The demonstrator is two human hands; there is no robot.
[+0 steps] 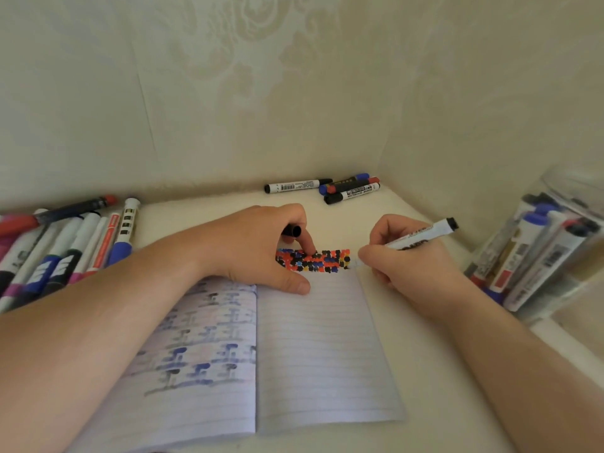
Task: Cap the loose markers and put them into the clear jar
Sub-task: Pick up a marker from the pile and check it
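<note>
On the pale tabletop (408,371) in the head view, an open lined notebook (313,354) lies in front of the person. The left hand (258,246) rests on its upper edge, fingers curled round a black marker cap (292,230), with the index fingertip pressing a patch of red, black, blue and yellow dots (313,260). The right hand (405,259) grips a whiteboard marker (421,238) like a pen, its black rear end raised toward the right and its tip down at the right edge of the dots. A clear jar (542,253) already holding several markers stands at the far right, near that hand. A heap of loose markers (62,253) lies at the left edge, and four more markers (327,188) lie by the wall at the back.
</note>
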